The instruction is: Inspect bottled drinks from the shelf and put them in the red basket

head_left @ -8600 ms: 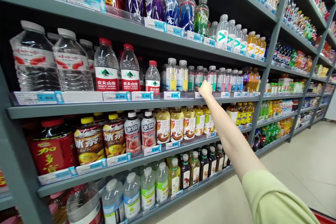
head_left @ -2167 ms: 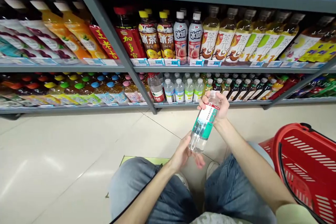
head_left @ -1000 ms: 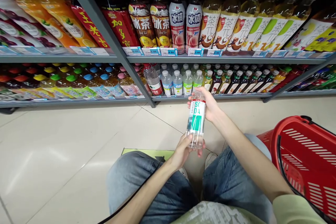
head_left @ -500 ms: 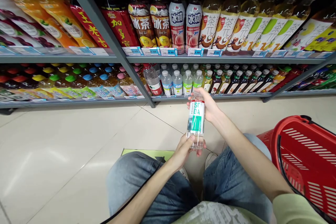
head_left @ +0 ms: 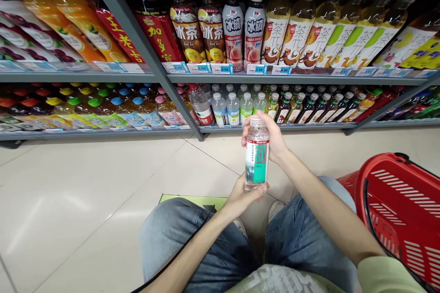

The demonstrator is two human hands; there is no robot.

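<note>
A clear soda water bottle [head_left: 256, 155] with a white and teal label stands nearly upright in front of me, over my knees. My right hand [head_left: 274, 136] wraps round its upper part and neck. My left hand [head_left: 242, 197] cups its base from below, fingers closed on the bottom. Both hands grip the same bottle.
A red shopping basket [head_left: 398, 210] hangs at my right arm. Grey shelves [head_left: 178, 78] of tea and juice bottles fill the view ahead, with small bottles on the lowest shelf [head_left: 240, 105]. Pale floor tiles [head_left: 85, 192] spread to the left.
Since 8.6 s ago my right hand took the bottle off the shelf. In the last second the bottle has risen a little, tipped more upright and turned, showing another side of the label.
</note>
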